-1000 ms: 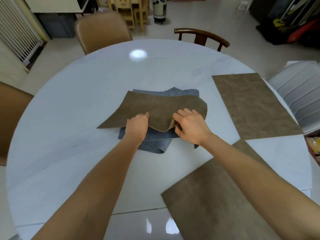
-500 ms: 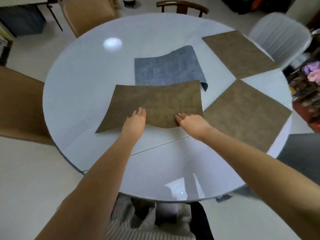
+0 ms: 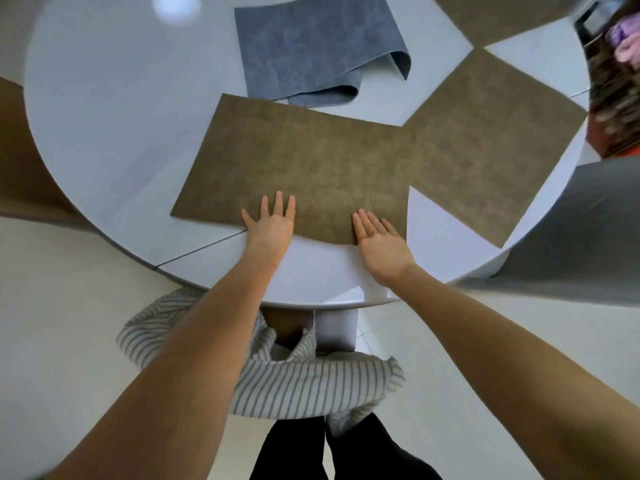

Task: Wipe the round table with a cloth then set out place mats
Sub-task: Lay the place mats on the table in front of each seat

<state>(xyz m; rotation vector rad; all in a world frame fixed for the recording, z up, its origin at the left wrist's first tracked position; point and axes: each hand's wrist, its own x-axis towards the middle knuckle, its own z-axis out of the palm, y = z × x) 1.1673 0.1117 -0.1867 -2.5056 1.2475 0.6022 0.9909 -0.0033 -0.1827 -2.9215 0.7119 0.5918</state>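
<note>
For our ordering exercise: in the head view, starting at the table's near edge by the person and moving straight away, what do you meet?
Bare table edge → hands → brown place mat → folded blue-grey mat.

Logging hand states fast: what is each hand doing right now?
Left hand: open, fingers straight, flat on the brown place mat.
Right hand: open, fingers straight, resting on the same mat's near edge.

A brown place mat [image 3: 298, 174] lies flat near the near edge of the round white table [image 3: 104, 98]. Its right corner overlaps a second brown mat [image 3: 485, 147] by the right edge. A third brown mat [image 3: 491, 15] lies at the far right edge. The blue-grey cloth [image 3: 304, 50] lies mid-table, folded over at its near end.
</note>
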